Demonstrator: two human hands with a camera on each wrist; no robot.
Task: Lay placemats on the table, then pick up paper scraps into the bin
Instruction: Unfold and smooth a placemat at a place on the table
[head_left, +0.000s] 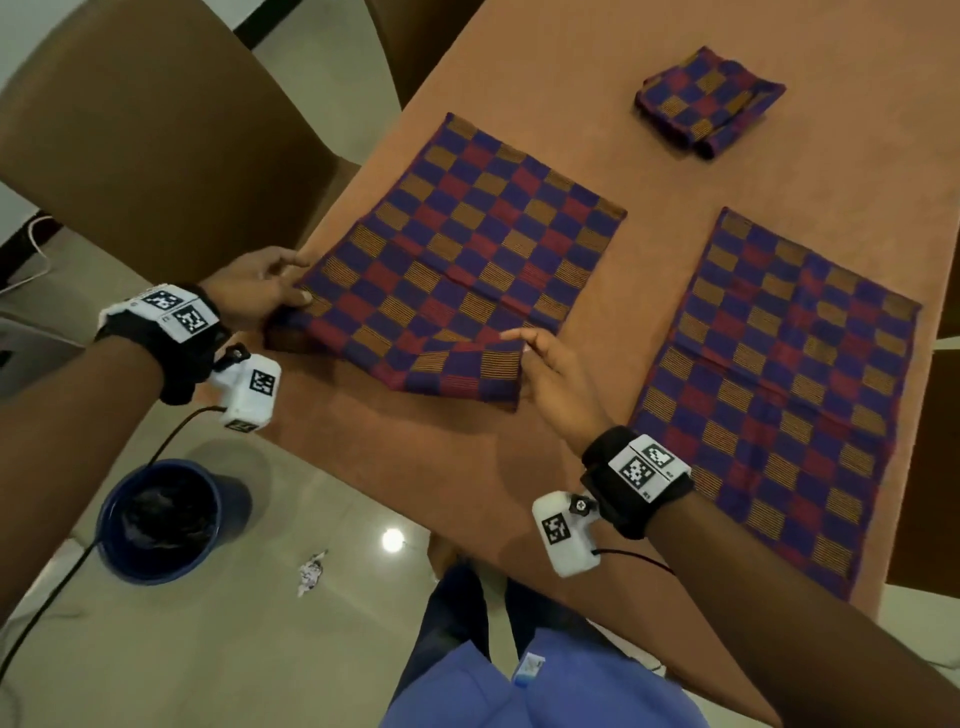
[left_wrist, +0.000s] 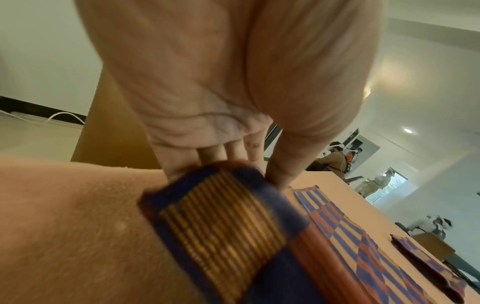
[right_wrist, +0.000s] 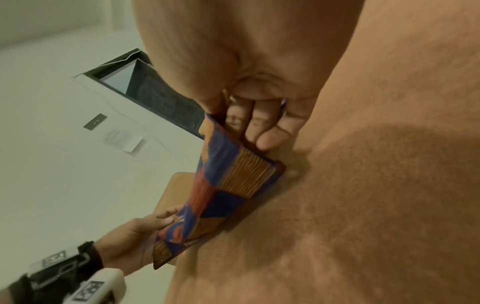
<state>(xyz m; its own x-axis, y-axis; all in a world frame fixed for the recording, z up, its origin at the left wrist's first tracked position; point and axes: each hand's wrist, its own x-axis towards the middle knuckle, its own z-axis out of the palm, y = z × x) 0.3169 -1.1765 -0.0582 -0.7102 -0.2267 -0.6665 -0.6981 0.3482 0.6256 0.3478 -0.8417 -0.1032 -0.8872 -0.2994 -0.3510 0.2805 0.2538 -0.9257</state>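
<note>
My left hand (head_left: 260, 291) and right hand (head_left: 558, 379) each pinch a near corner of the checkered placemat (head_left: 467, 249) at frame centre; I should pull both corners taut, flattening that curled edge against the table (head_left: 441, 467).

Both arms are stretched out forward, each wrist strapped with a black band and a white camera box. The left hand (head_left: 260, 288) is clamped on a mat (head_left: 457, 260) corner, thumb on top, fingers underneath. The right hand (head_left: 558, 376) is pinched on the other near corner, which is lifted and folded over.
</note>
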